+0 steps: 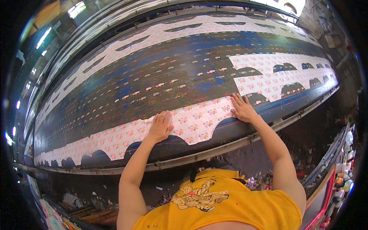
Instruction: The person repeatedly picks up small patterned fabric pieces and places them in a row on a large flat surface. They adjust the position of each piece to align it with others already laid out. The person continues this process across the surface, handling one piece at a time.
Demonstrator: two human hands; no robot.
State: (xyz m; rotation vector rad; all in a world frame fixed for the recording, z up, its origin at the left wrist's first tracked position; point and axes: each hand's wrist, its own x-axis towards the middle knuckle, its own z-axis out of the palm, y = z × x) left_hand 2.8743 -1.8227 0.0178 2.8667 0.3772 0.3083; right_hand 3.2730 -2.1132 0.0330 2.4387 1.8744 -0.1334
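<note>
A long strip of white fabric [197, 117] printed with pink and orange flowers lies along the near edge of a dark printing table [153, 69]. Its near side is cut in scallops. My left hand [160, 127] rests flat on the strip, fingers spread toward the far side. At the strip's right end my right hand [243, 109] lies with fingers stretched out, touching the fabric's edge. Neither hand grips anything. Just beyond my right hand, more floral pieces [268, 84] with curved cut-outs lie on the table.
Another floral strip [153, 32] runs along the table's far side. Rows of printed flower marks and blue stains cover the dark surface between. A metal rail [184, 160] borders the near edge. Bottles and containers [342, 180] stand at the lower right, and scraps [258, 182] litter the floor.
</note>
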